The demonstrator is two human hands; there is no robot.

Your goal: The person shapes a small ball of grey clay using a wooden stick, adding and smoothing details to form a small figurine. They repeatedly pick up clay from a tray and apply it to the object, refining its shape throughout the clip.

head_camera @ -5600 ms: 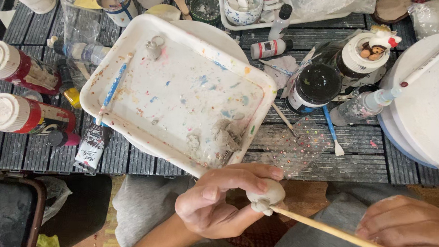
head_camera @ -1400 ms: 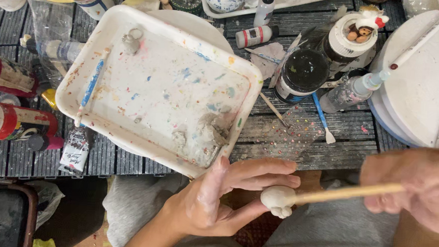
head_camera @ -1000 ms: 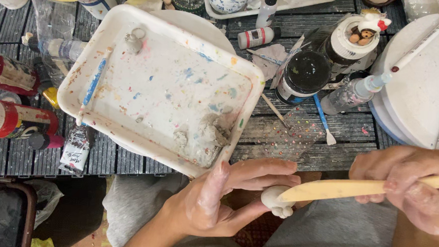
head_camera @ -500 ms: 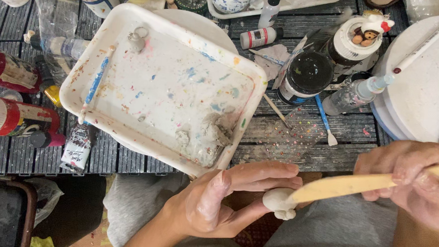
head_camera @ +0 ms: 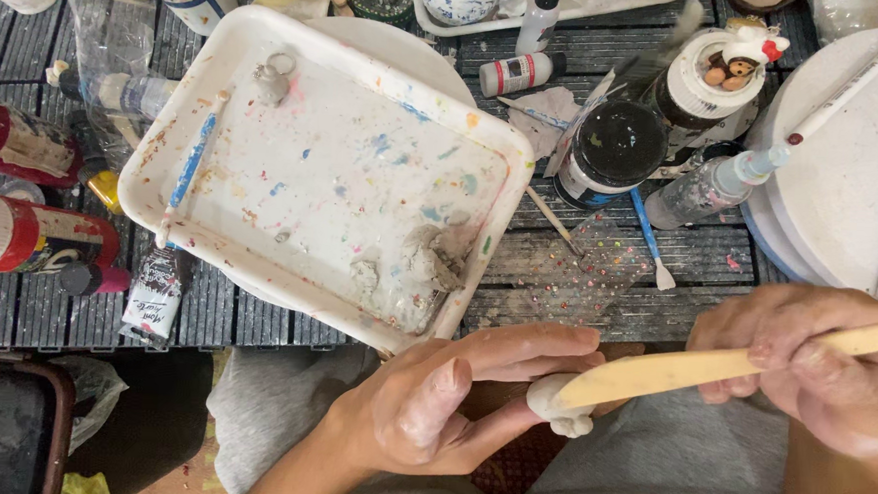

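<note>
My left hand [head_camera: 431, 407] pinches clay lump [head_camera: 559, 404] at fingertips; right hand [head_camera: 813, 367] grips wooden tool [head_camera: 693, 371], blade lying leftward onto lump.

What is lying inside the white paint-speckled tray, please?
Inside the white tray lie a blue-handled brush, grey clay lumps and a small clay ring. What the clay covers cannot be seen.

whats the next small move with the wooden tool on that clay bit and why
Probably a short, light stroke of the wooden tool along the top of the clay piece. Its flat tip lies on the pale lump, which the left hand pinches at its fingertips, while the right hand grips the tool's far end. A gentle drag seems less likely to dislodge it.
</note>
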